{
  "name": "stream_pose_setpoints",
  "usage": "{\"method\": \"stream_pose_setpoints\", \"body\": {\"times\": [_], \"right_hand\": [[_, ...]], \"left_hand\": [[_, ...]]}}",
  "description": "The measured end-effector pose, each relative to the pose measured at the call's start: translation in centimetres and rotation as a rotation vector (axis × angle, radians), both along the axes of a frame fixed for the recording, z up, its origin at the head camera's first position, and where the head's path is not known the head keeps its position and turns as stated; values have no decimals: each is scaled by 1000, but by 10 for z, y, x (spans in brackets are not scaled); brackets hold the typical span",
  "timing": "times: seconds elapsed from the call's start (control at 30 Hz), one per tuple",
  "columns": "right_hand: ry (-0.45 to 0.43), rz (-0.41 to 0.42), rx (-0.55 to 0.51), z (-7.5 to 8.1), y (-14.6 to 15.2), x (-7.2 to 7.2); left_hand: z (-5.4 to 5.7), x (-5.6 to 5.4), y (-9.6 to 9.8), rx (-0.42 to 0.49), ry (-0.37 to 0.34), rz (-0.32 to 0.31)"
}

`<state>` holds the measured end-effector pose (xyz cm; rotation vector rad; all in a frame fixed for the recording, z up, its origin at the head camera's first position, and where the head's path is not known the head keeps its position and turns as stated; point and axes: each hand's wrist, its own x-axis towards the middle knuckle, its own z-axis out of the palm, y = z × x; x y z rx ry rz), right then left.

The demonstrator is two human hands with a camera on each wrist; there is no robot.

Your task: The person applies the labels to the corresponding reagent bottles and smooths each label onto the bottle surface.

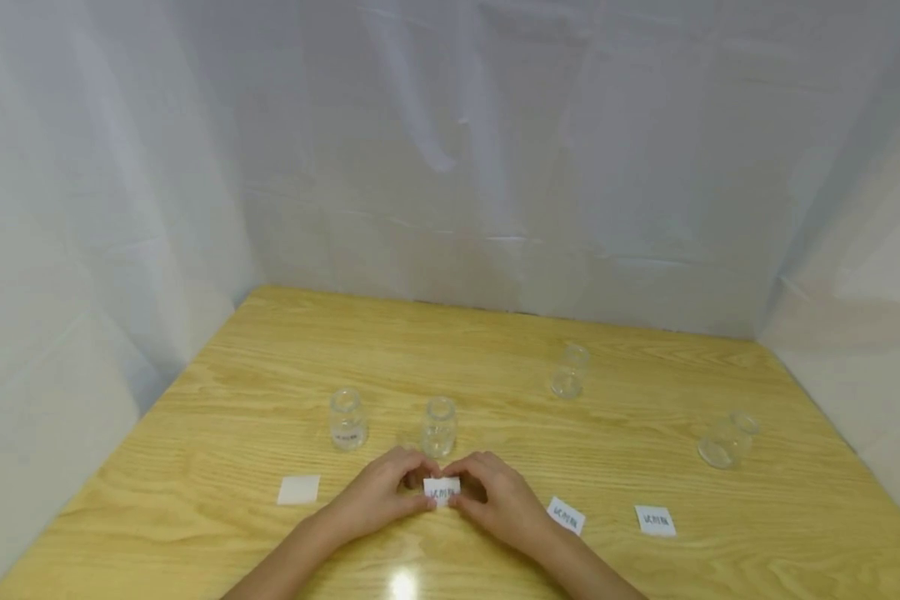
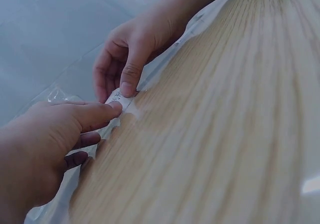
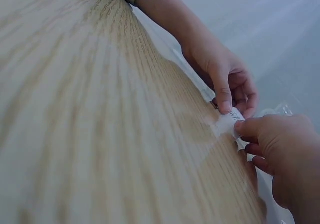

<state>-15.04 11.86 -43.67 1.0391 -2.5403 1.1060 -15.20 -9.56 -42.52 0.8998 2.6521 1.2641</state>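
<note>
A small white label (image 1: 441,490) with dark handwritten characters is held upright, lettering toward me, between both hands in the head view. My left hand (image 1: 388,492) pinches its left edge between thumb and fingers. On the opposite edge, my right hand (image 1: 501,500) pinches it the same way. Just beyond the fingertips stands a clear glass bottle (image 1: 439,427) with no label showing on it. In both wrist views the label (image 2: 116,99) shows between the two thumbs, close over the wooden table.
Left of centre stands a glass bottle (image 1: 347,418) bearing a label. Another bottle (image 1: 570,372) stands farther back, and one lies tilted (image 1: 727,440) at the right. A blank white card (image 1: 298,490) lies left; two lettered labels (image 1: 566,515) lie right. White sheeting (image 1: 495,167) hangs behind the table.
</note>
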Motion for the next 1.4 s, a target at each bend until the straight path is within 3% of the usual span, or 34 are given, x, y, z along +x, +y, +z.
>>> {"method": "stream_pose_setpoints", "body": {"times": [0.2,0.43,0.5,0.7,1.0,1.27,1.4], "right_hand": [[-257,-38,-226,4,-2,0],[-338,-121,-347,32,-5,11],[-335,-111,-356,40,-6,15],[-300,-81,-354,41,-7,16],[-347,-104,-387,41,-9,15],[-284,53,-358,37,-7,16],[-296,110,-341,37,-7,17]], "left_hand": [[4,0,3,181,-200,16],[9,-1,3,284,-329,20],[8,-1,3,284,-328,19],[8,-1,3,274,-304,-8],[9,1,4,268,-288,-31],[10,1,3,288,-280,-16],[7,1,3,306,-282,-9]]}}
